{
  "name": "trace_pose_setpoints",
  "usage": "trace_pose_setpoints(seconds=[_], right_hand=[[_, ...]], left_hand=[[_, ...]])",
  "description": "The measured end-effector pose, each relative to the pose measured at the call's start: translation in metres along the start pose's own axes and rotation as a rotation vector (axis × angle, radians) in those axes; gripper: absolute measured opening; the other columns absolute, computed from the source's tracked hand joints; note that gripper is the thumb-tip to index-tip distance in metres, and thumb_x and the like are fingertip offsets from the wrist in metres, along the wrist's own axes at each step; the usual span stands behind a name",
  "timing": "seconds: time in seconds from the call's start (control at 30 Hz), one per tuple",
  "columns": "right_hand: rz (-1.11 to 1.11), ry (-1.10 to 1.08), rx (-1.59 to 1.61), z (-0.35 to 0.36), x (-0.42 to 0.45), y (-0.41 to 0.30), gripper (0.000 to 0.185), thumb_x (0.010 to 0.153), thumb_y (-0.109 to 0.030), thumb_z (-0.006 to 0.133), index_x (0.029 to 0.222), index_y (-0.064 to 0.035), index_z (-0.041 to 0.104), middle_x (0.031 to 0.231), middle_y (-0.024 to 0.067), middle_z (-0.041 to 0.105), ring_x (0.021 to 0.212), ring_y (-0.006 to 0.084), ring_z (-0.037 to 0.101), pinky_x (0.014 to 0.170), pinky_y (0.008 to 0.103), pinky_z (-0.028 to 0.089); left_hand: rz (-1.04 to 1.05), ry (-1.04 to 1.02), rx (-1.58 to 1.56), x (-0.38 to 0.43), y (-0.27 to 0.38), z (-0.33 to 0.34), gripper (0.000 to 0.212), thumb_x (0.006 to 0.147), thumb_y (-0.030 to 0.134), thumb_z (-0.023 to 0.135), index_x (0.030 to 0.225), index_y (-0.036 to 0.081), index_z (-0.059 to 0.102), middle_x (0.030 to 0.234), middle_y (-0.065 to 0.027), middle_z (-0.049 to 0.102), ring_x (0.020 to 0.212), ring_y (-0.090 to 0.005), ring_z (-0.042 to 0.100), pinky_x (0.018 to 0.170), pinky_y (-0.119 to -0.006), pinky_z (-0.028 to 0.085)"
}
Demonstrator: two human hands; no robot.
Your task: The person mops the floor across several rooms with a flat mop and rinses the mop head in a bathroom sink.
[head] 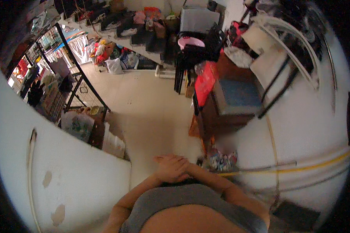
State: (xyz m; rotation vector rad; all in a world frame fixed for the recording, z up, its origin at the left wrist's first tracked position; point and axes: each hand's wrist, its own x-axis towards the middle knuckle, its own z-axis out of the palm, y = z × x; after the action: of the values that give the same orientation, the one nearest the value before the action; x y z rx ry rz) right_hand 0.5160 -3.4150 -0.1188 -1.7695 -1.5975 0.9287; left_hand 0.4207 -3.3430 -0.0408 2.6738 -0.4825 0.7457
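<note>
My left hand [166, 172] and my right hand [176, 162] are clasped together in front of my waist. They overlap, so some of the fingers are hidden. No object shows in either hand. Below them is the grey top [180, 193] that I wear. Beyond the hands runs a beige tiled floor [145, 99].
White walls [84, 174] flank me on both sides. A black metal rack [78, 67] stands at the left. Stairs [131, 42] with shoes cross the back. At the right are a pink basin [191, 42], a red bag [204, 84] and a box with a blue-grey top [239, 91].
</note>
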Motion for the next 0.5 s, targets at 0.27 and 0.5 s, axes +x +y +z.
trace_pose_setpoints(seconds=[0.27,0.5], right_hand=[[0.278,-0.199,1.105,-0.132,0.177,0.084,0.048,0.084,-0.024,0.055,0.127,-0.0080,0.043,0.121,0.0083,0.049,0.108,0.0197,0.047,0.090,0.0317,0.038],[0.719,-0.805,-0.063,-0.062,0.238,0.334,0.048,0.084,-0.035,0.053,0.122,-0.0069,0.044,0.116,0.0073,0.050,0.098,0.0172,0.047,0.081,0.0308,0.038]], left_hand=[[-1.245,0.117,-0.012,-0.103,-0.260,0.026,0.036,0.082,0.021,0.053,0.113,0.003,0.052,0.110,-0.0210,0.053,0.097,-0.0328,0.053,0.085,-0.039,0.042],[-1.813,-0.430,-0.260,-0.305,-0.333,0.089,0.047,0.088,0.029,0.049,0.124,0.000,0.042,0.110,-0.0207,0.053,0.094,-0.0279,0.056,0.073,-0.038,0.048]])
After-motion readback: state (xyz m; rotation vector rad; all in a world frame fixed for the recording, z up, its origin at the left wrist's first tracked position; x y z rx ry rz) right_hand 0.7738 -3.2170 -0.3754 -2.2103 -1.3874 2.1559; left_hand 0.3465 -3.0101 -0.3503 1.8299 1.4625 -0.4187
